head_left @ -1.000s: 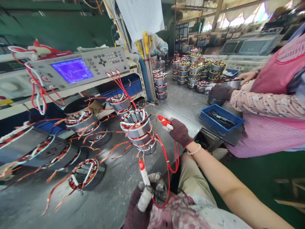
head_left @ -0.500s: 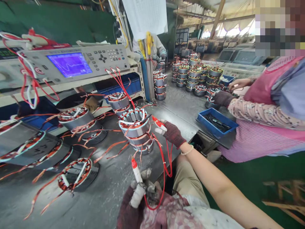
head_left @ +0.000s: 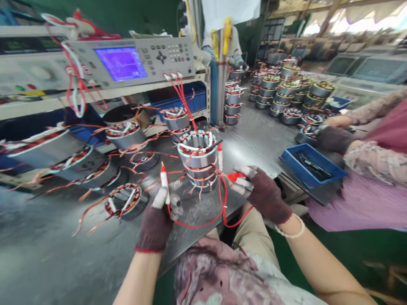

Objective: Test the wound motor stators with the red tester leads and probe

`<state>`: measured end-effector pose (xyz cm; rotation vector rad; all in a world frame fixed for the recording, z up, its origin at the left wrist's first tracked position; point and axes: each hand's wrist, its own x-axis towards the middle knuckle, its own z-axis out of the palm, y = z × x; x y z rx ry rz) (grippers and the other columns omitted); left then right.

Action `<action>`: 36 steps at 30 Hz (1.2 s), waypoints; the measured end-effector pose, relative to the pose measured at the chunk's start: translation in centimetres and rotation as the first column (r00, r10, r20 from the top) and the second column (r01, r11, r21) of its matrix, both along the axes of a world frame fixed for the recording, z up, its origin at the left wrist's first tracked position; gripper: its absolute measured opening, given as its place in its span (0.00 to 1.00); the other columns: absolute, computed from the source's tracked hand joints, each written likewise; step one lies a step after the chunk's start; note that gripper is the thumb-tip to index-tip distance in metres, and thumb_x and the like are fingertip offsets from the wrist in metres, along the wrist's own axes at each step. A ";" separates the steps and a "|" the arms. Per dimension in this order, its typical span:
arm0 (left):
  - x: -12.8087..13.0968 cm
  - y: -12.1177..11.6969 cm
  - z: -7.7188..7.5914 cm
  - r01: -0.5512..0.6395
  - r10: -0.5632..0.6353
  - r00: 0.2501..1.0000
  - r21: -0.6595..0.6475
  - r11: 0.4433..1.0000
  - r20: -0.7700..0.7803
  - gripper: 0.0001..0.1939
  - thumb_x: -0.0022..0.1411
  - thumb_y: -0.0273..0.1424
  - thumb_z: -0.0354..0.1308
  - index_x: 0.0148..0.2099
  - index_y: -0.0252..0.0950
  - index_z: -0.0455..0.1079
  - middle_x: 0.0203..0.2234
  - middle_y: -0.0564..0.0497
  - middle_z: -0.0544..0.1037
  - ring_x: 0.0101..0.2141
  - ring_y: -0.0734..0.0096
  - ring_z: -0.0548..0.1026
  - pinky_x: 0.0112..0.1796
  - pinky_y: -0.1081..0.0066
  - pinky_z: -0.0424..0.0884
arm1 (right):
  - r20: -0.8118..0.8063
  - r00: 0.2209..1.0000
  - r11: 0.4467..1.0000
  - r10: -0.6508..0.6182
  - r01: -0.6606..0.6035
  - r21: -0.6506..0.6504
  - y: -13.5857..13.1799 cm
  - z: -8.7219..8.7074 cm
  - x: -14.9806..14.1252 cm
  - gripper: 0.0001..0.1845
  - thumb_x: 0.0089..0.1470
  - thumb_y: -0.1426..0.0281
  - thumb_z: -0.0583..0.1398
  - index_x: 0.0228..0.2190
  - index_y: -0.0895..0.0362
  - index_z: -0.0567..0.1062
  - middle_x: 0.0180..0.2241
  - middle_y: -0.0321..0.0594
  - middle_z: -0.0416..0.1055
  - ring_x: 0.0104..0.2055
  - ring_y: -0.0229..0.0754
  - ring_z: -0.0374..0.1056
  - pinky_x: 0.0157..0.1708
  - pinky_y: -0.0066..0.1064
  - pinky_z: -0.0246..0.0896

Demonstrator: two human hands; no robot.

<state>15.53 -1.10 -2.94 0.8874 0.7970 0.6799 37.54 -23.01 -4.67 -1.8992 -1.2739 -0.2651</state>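
From the head view, my left hand (head_left: 155, 228) is gloved and closed around a white test probe (head_left: 164, 183), which stands nearly upright with its red tip up. A red lead (head_left: 197, 224) runs from the probe's base across to my right side. My right hand (head_left: 262, 195), also gloved, is half open with its fingers curved over a red clip (head_left: 237, 177); I cannot tell whether it is gripping the clip or only touching it.

Between my hands, the stator stack (head_left: 197, 163) stands on the steel bench (head_left: 47, 224), just beyond the clip. Its top stator has wires sprouting around the rim, and another white probe (head_left: 220, 156) stands against its right side.

More wired stators (head_left: 124, 201) sit to the left on the bench. Behind them, a tester (head_left: 133, 59) on a shelf shows a trace on its purple screen. Further back, stators (head_left: 286, 91) stand in stacks.

To my right, a co-worker's gloved hand (head_left: 333, 140) rests on a stator, with their bare hand (head_left: 337, 122) just beyond it. Nearer me, a blue tray (head_left: 313, 165) holds dark tools.
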 end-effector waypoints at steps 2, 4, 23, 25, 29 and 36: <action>0.6 1.5 1.1 -0.022 0.021 0.999 0.022 1.000 0.029 0.22 0.52 0.46 0.74 0.39 0.33 0.78 0.16 0.57 0.71 0.12 0.79 0.64 0.12 0.79 0.57 | -0.018 1.000 0.999 -0.013 0.014 0.046 0.0 0.4 0.0 0.22 0.69 0.58 0.64 0.61 0.49 0.74 0.52 0.49 0.77 0.45 0.48 0.82 0.42 0.41 0.84; 0.7 2.2 1.8 -0.023 0.016 0.997 0.093 0.995 0.071 0.23 0.54 0.46 0.73 0.40 0.31 0.79 0.14 0.58 0.69 0.10 0.79 0.61 0.11 0.79 0.54 | -0.049 0.999 0.997 -0.017 0.020 0.074 -0.1 0.8 0.1 0.23 0.67 0.58 0.65 0.59 0.49 0.75 0.53 0.50 0.77 0.43 0.49 0.82 0.41 0.41 0.85; -0.9 0.9 1.5 -0.021 -0.028 0.985 0.282 0.959 0.168 0.29 0.61 0.52 0.68 0.48 0.30 0.81 0.14 0.56 0.70 0.12 0.76 0.64 0.13 0.76 0.60 | -0.013 1.000 0.992 -0.024 0.026 0.125 0.0 0.7 -0.8 0.22 0.68 0.49 0.61 0.55 0.47 0.75 0.49 0.50 0.81 0.45 0.53 0.83 0.40 0.42 0.85; -0.8 0.7 1.5 -0.025 -0.026 0.984 0.279 0.960 0.178 0.29 0.59 0.53 0.69 0.47 0.30 0.82 0.14 0.56 0.71 0.13 0.76 0.65 0.14 0.77 0.61 | -0.048 0.998 0.993 -0.039 0.044 0.109 -0.1 0.3 -0.6 0.24 0.67 0.49 0.62 0.56 0.47 0.75 0.51 0.50 0.80 0.46 0.54 0.83 0.42 0.44 0.85; -0.7 0.6 1.7 -0.016 -0.029 0.985 0.258 0.966 0.168 0.31 0.58 0.54 0.70 0.48 0.30 0.82 0.15 0.57 0.71 0.13 0.76 0.65 0.14 0.76 0.62 | -0.118 0.993 0.996 -0.018 0.028 0.080 -0.4 -0.6 -0.5 0.26 0.67 0.47 0.61 0.57 0.48 0.76 0.54 0.49 0.79 0.49 0.52 0.82 0.46 0.41 0.85; -0.5 0.6 1.9 -0.019 -0.024 0.986 0.249 0.968 0.167 0.30 0.56 0.54 0.72 0.45 0.31 0.81 0.14 0.57 0.70 0.13 0.75 0.65 0.15 0.76 0.61 | -0.281 0.958 0.984 0.062 -0.011 0.179 0.0 0.1 -1.0 0.26 0.64 0.46 0.65 0.55 0.47 0.78 0.53 0.52 0.80 0.47 0.53 0.83 0.42 0.39 0.86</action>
